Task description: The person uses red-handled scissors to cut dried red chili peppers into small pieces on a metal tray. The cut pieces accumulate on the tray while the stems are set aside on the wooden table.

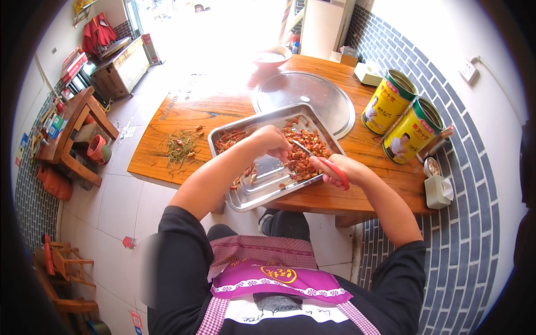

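Note:
A rectangular stainless-steel tray (247, 200) lies at a slant on the wooden table, its near edge past the table's edge. Cut dried red chillies (307, 150) are heaped in its right part, and longer dried chillies (228, 140) lie at its left. My right hand (335, 169) holds scissors with red handles (335, 169), blades pointing up and left over the cut pieces. My left hand (274, 142) is beside the blade tips, fingers bent together; whether a chilli is between them cannot be told. A pile of chilli stems (182, 146) lies on the table left of the tray.
Behind the tray are a round metal lid (305, 98) and a bowl (272, 57). Two large yellow-green tins (389, 101) stand at the right, near a tissue box (437, 192) and a small bowl (432, 166). A brick-patterned wall (460, 167) borders the table's right side.

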A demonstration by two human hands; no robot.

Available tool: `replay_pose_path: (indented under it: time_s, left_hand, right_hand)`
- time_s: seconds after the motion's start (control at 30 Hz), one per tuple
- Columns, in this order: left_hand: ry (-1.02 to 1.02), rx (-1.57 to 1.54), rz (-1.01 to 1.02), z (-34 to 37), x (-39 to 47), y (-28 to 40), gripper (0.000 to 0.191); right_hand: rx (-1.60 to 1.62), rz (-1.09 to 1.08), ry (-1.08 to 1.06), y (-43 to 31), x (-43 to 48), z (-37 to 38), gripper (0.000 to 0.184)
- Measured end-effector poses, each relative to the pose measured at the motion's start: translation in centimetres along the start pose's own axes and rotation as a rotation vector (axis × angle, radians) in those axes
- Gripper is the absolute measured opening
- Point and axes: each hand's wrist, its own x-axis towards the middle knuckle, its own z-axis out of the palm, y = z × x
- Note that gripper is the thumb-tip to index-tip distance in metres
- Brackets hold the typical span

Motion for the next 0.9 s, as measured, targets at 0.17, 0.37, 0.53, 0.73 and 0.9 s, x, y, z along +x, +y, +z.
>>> replay_pose_path:
  time_s: [0.17, 0.37, 0.53, 0.73, 0.9]
  left_hand:
    - [0.493, 0.071, 0.321, -6.2, -6.7, -2.7, 0.012]
    - [1.164, 0.481, 0.179, -15.7, -11.9, -12.1, 0.017]
    - [1.349, 0.600, 0.069, -18.0, -12.8, -16.2, 0.017]
    - [1.507, 0.844, 0.188, -16.2, -13.6, -16.7, 0.007]
    - [1.376, 0.888, 0.600, -7.4, -14.8, -12.3, 0.008]
  right_hand:
    - [0.467, -0.166, 0.085, 6.2, -1.2, 0.2, 0.048]
    - [0.995, -0.634, 0.182, 13.5, 1.6, 3.3, 0.055]
    - [1.182, -0.783, 0.256, 13.9, 2.6, 4.4, 0.057]
    - [1.155, -0.750, 0.309, 13.7, 2.1, 5.0, 0.052]
    - [1.143, -0.751, 0.334, 13.9, 1.8, 4.9, 0.051]
